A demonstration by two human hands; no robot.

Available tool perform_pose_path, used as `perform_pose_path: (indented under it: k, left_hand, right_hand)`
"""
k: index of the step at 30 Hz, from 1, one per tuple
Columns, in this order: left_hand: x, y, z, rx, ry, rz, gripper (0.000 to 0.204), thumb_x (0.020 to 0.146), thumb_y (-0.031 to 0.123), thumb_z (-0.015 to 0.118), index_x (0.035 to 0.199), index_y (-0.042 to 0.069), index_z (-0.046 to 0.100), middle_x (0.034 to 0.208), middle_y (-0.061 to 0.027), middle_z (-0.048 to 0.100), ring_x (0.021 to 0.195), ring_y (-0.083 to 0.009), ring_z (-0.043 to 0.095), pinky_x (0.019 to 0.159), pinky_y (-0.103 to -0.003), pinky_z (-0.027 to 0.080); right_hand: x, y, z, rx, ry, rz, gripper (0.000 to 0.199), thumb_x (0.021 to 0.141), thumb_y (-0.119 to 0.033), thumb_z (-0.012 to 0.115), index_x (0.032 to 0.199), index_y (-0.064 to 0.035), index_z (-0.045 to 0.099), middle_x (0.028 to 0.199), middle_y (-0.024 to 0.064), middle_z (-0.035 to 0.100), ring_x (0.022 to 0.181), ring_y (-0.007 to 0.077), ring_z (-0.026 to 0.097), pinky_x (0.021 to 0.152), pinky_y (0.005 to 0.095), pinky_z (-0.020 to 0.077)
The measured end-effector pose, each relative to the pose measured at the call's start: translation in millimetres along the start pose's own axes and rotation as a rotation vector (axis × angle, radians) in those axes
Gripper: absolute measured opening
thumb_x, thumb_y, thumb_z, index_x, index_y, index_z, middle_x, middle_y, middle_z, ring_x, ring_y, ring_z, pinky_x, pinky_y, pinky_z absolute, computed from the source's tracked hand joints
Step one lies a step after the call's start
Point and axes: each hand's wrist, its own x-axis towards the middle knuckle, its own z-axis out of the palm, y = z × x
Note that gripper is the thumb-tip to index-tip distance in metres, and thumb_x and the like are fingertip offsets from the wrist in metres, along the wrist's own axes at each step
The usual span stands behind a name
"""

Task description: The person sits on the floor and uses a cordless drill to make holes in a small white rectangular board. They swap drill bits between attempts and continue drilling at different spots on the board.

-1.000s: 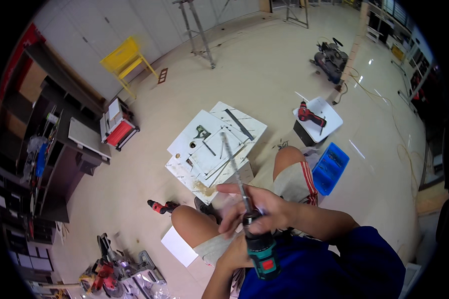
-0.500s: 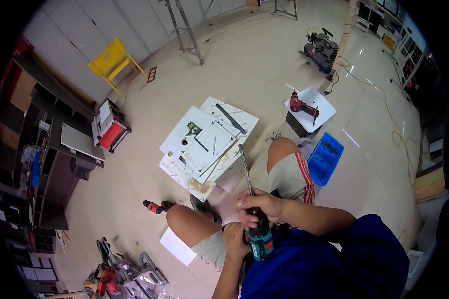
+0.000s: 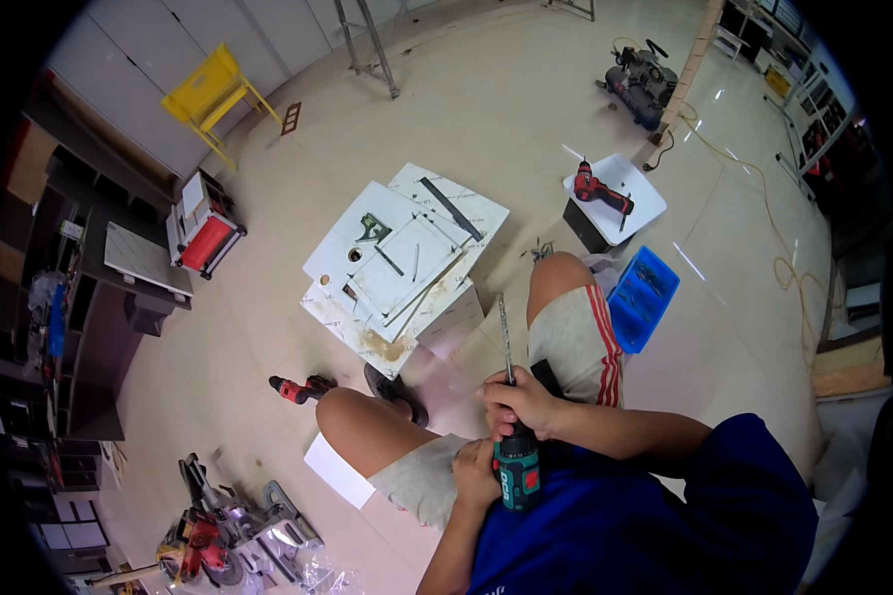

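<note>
A green and black cordless drill rests against my blue shirt, a long spiral drill bit standing up from its chuck. My right hand closes around the black chuck at the base of the bit. Lower down, my left hand grips the drill's handle, which is mostly hidden behind the fingers and body. Beyond my knees sits a low stack of white boards. On it lie a green-and-black square-like tool, a dark straight bar and pen-like pieces.
A red drill lies on a white-topped box at right, beside a blue tray of small parts. Another red drill is near my left foot. A miter saw stands lower left, a yellow chair far left, a compressor far right.
The drill bit has swung more upright, and my right hand has shifted slightly on the chuck. The whole view has tilted, so the surroundings sit a little higher and further left.
</note>
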Motion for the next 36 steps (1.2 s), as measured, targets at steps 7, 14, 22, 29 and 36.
perform_pose_path:
  k: [7, 14, 22, 29, 36]
  left_hand:
    - [-1, 2, 0, -0.032, -0.004, 0.02, 0.03, 0.067, 0.021, 0.07, 0.089, 0.003, 0.058, 0.075, -0.0155, 0.061, 0.07, -0.037, 0.062, 0.065, -0.044, 0.05]
    - [1, 3, 2, -0.071, -0.044, -0.011, 0.026, 0.068, 0.018, 0.069, 0.088, 0.004, 0.058, 0.072, -0.0153, 0.061, 0.069, -0.0371, 0.062, 0.066, -0.044, 0.05]
    - [-68, -34, 68, -0.477, 0.078, -0.173, 0.016, 0.082, 0.014, 0.066, 0.092, 0.006, 0.056, 0.074, -0.0153, 0.063, 0.069, -0.0361, 0.065, 0.061, -0.041, 0.051]
    - [-66, -22, 63, -0.608, 0.043, -0.288, 0.016, 0.08, 0.011, 0.066, 0.092, 0.006, 0.057, 0.071, -0.0125, 0.061, 0.063, -0.0331, 0.063, 0.059, -0.04, 0.051]
    - [-66, -19, 64, -0.392, 0.074, -0.104, 0.01, 0.083, 0.01, 0.065, 0.09, 0.006, 0.06, 0.073, -0.0086, 0.063, 0.065, -0.0275, 0.063, 0.059, -0.037, 0.05]
  right_hand:
    - [0, 10, -9, 0.032, 0.002, -0.012, 0.035, 0.095, -0.014, 0.055, 0.062, -0.0088, 0.044, 0.046, 0.0011, 0.036, 0.039, 0.0164, 0.046, 0.046, 0.0375, 0.0459]
    - [-2, 9, -14, 0.142, -0.09, 0.013, 0.038, 0.097, -0.019, 0.055, 0.062, -0.0101, 0.042, 0.047, 0.0009, 0.038, 0.041, 0.0162, 0.046, 0.048, 0.0363, 0.0469]
    - [-16, 9, 12, 0.225, -0.441, -0.076, 0.044, 0.102, -0.018, 0.042, 0.059, -0.0119, 0.04, 0.044, -0.0011, 0.034, 0.043, 0.014, 0.045, 0.052, 0.0348, 0.0461]
    - [-11, 17, 13, 0.196, -0.306, -0.057, 0.044, 0.102, -0.021, 0.045, 0.06, -0.011, 0.04, 0.045, 0.0, 0.034, 0.042, 0.0144, 0.044, 0.05, 0.0361, 0.0463]
    - [-24, 15, 24, 0.12, -0.267, -0.052, 0.038, 0.1, -0.02, 0.051, 0.065, -0.0076, 0.043, 0.048, 0.0009, 0.036, 0.041, 0.015, 0.046, 0.046, 0.0359, 0.0455]
